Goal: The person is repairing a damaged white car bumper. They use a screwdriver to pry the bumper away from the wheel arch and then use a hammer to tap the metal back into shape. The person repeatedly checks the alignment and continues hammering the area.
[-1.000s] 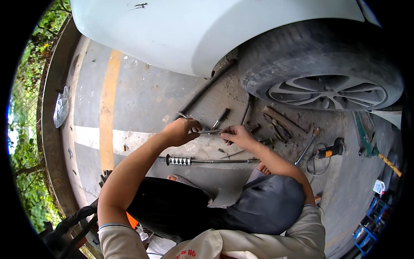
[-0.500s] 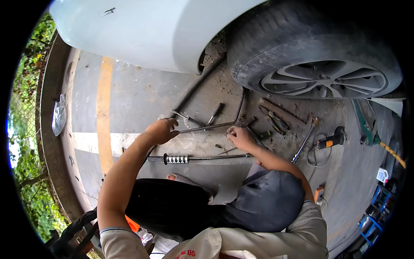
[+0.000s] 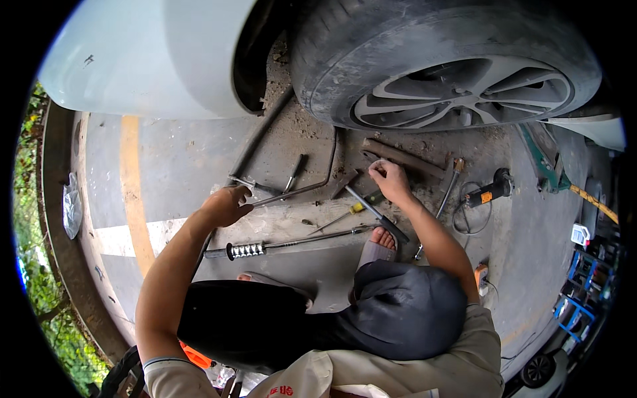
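While a bent metal rod [image 3: 292,192] is gripped in the closed left hand [image 3: 225,205] so its far end is kept off the pavement [image 3: 179,166], a small pale piece is pinched by the right hand [image 3: 391,180] below the car wheel [image 3: 458,99].

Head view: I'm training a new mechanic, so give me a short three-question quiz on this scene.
1. True or false: the left hand grips one end of a bent metal rod.
2. Which lies nearest the person's sandalled foot? A) black angle grinder B) long bar with a knurled grip C) plastic bag
3. What is the right hand doing?

Key: 1 true. 2 B. 3 It reaches among the tools on the ground below the car wheel; what it pinches is too small to tell.
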Demonstrator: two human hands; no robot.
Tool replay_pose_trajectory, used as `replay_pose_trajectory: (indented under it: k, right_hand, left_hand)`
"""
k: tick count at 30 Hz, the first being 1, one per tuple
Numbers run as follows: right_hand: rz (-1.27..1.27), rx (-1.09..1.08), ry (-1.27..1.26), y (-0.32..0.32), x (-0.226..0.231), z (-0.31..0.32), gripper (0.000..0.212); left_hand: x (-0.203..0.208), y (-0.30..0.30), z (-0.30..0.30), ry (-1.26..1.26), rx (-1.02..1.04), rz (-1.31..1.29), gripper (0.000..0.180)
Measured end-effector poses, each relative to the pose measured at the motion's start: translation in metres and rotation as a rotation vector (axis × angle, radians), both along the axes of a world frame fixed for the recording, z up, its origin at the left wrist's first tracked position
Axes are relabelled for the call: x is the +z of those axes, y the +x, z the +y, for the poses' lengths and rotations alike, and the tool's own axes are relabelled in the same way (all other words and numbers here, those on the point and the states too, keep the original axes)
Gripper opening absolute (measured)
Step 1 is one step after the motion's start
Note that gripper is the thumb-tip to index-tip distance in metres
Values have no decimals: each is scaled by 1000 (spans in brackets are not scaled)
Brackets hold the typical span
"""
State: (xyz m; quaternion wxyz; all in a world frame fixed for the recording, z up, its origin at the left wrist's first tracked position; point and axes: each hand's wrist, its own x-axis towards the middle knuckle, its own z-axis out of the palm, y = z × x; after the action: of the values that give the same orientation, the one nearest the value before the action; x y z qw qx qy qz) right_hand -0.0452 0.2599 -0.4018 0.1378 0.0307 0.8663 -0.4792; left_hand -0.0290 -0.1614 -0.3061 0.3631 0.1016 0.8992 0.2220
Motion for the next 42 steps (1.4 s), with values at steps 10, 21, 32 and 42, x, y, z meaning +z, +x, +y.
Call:
replay_pose_trajectory:
  k: [10,21,32,42]
  right_hand:
    - [-53,572,746,42,-1,-17,25]
    - [518,570,763,-2,7,5,7]
    - [260,575,279,56,-30,-103,25]
    - [-600,192,-991,32,15,-119,19]
  left_hand:
    - [8,-9,12,-32,-43,40,34]
    - [16,-5,13,-100,-10,6,34]
    - [13,3,7,-101,-21,19,34]
    - [15,3,-6,-115,-10,29,34]
